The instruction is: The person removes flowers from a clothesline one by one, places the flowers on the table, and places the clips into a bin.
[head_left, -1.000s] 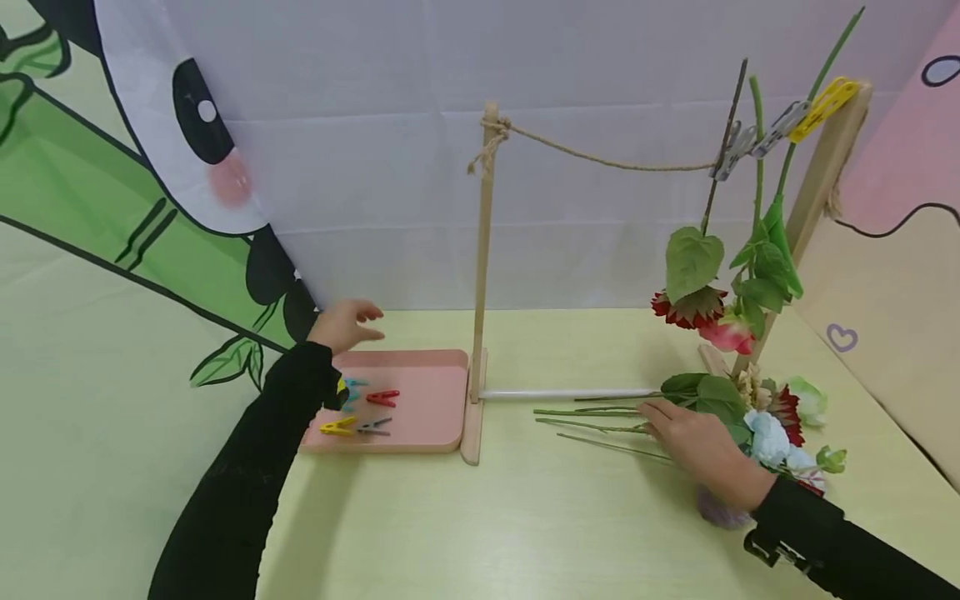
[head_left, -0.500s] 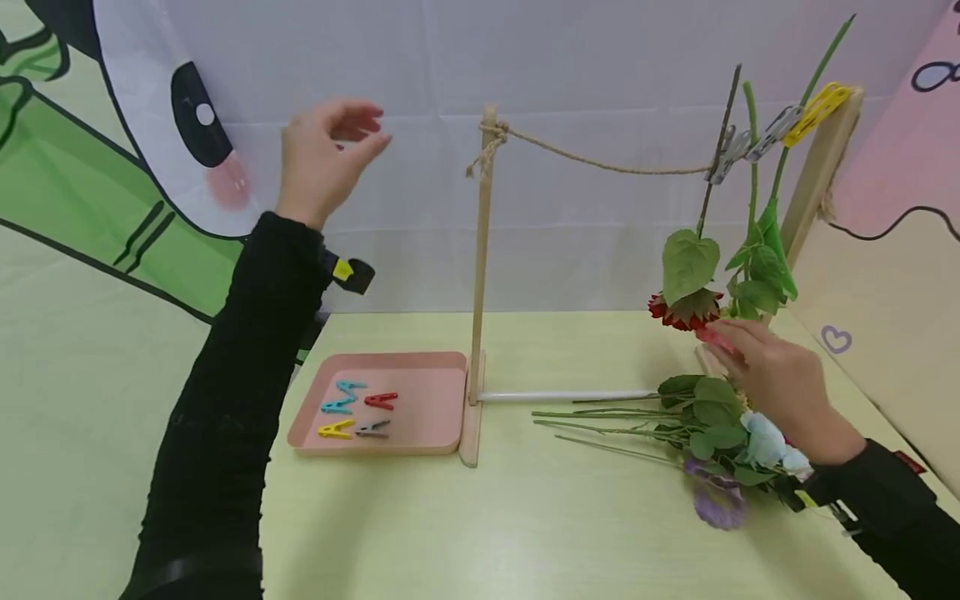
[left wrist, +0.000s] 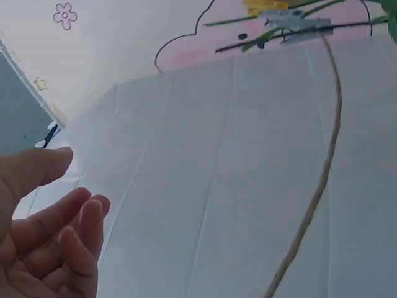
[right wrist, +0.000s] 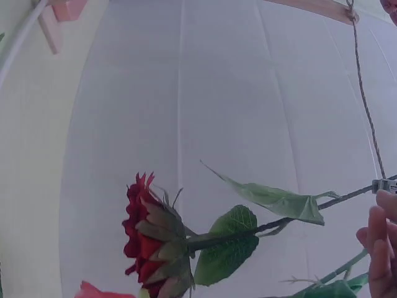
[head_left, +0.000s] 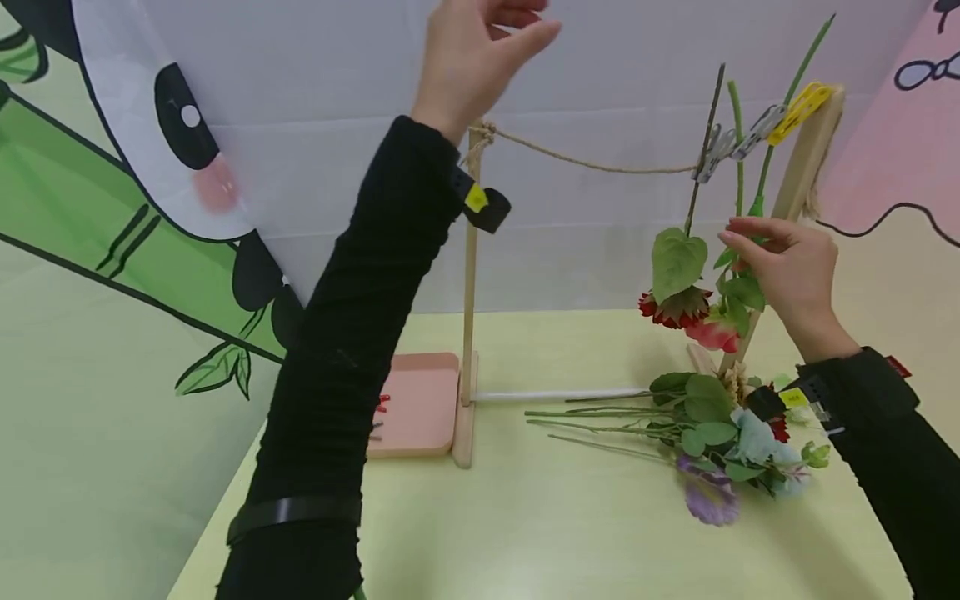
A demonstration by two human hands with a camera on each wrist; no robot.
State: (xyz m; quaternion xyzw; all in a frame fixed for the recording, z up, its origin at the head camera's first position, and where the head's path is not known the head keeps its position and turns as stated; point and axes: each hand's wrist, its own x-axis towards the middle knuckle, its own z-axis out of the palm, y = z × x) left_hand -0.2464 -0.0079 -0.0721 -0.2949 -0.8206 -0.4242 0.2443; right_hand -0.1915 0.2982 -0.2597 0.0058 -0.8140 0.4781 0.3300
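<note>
My left hand [head_left: 483, 62] is raised in front of the left wooden post [head_left: 470, 275]. In the left wrist view its thumb and loosely bent fingers are apart, with nothing between them. My right hand [head_left: 795, 279] is beside the hanging flowers, thumb and fingers parted, apparently holding nothing. A dark red flower [head_left: 677, 308] hangs upside down from the rope [head_left: 592, 158] by a grey clothespin [head_left: 716, 152]. To its right hangs a pink flower [head_left: 712, 335]. A second grey clothespin [head_left: 759, 132] and a yellow clothespin [head_left: 801, 114] grip stems near the right post [head_left: 813, 158].
Several artificial flowers lie on the table at right, including a purple flower [head_left: 708, 496] and a pale blue flower [head_left: 753, 437]. A pink tray [head_left: 423, 392] with clothespins stands at left, partly behind my left sleeve. A white bar [head_left: 558, 396] joins the posts low down.
My left hand has risen from over the tray and moved right toward the rope. My right hand has left the flowers on the table and moved up beside the hanging ones.
</note>
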